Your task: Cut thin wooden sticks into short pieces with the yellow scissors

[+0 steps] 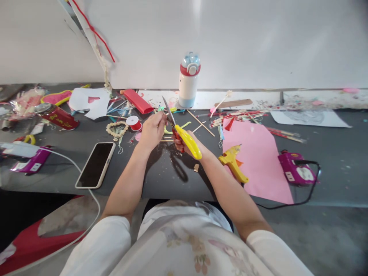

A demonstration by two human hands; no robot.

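My right hand [181, 142] is closed around the handles of a pair of scissors [188, 142], one yellow and one red, with the blades pointing up and away from me. Close beside the blades, my left hand [153, 128] has its fingers pinched together; what they hold is too small to make out. A light green fuzzy strip [186, 125] lies just behind my hands. Thin wooden sticks [201, 123] rest past the scissors. On the table below my right hand sits a small tan scrap [196, 167].
A white bottle [189, 86] stands at the back. To the left lie a phone [96, 165], a spool of red thread [133, 123] and a red can [59, 116]. On the right, a yellow glue gun [234, 163] rests on pink paper [258, 168] near a purple power strip [297, 168].
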